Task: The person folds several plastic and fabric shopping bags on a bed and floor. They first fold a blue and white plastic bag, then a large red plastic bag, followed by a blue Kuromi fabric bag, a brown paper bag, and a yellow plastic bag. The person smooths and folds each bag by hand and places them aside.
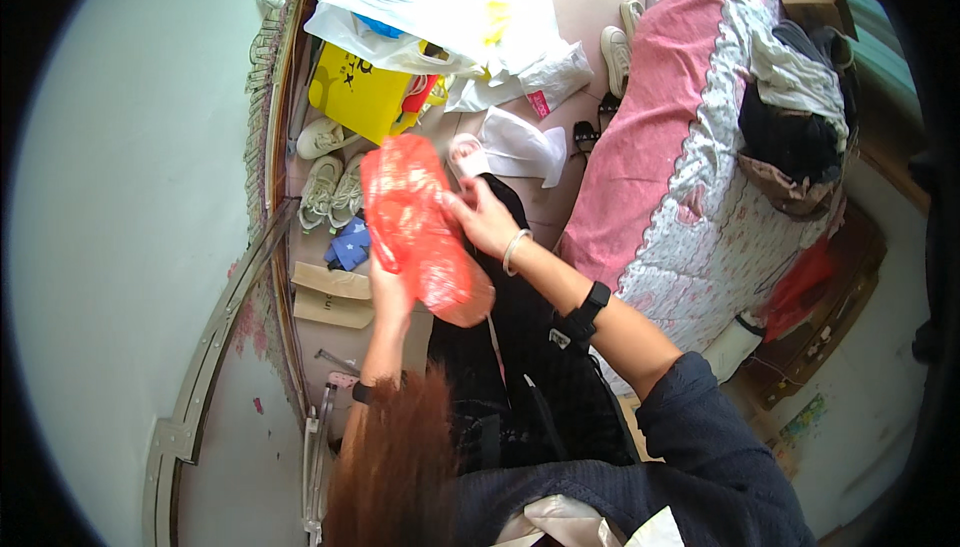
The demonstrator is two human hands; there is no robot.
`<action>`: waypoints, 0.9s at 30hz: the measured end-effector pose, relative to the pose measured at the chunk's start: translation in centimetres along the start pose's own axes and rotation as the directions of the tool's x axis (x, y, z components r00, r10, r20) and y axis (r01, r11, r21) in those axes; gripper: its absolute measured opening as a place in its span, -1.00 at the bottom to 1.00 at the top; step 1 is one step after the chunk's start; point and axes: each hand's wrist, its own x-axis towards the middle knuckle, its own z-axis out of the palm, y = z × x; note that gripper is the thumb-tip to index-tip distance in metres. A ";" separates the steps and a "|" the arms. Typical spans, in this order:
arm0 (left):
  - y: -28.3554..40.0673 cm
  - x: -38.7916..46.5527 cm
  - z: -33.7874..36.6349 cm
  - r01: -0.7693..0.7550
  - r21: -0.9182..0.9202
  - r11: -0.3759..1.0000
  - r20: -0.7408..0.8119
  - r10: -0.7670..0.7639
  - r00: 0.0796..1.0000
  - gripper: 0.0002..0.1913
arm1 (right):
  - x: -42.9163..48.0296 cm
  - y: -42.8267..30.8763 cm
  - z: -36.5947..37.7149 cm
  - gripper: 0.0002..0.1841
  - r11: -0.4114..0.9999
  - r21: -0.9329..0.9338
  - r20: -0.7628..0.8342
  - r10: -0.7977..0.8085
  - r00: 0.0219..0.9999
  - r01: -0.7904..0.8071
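Note:
A red plastic bag [420, 228], crinkled and wrapped around something long, is in front of me above my legs. My left hand [391, 292] holds it from below at its left side, with the fingers partly hidden behind it. At the bag's right edge is my right hand [480, 218], its thumb and fingers at the plastic and slightly blurred; whether they pinch it I cannot tell. What the bag contains is hidden.
White plastic bags [450, 14] and a yellow bag [356, 89] lie ahead on the tiled floor. Pale sneakers [330, 187] stand at the left, near a brown paper bag [330, 303]. On the right is a bed with a pink cover [645, 119].

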 end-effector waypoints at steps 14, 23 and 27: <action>5.7 15.3 4.3 -0.009 -0.233 0.973 -0.051 -0.003 0.999 -0.50 | 22.0 -16.6 -7.8 -0.35 0.303 -0.853 -0.007 -0.820 0.572 0.425; 7.5 19.0 8.8 0.143 -0.234 0.962 0.115 -0.119 0.986 -0.51 | 22.8 -21.4 -10.8 -0.19 0.296 -0.798 0.072 -0.817 0.572 0.524; 7.0 19.7 9.3 0.173 -0.224 0.959 0.129 -0.146 0.981 -0.53 | 23.0 -20.9 -8.8 -0.56 0.316 -0.675 0.117 -0.847 0.519 0.667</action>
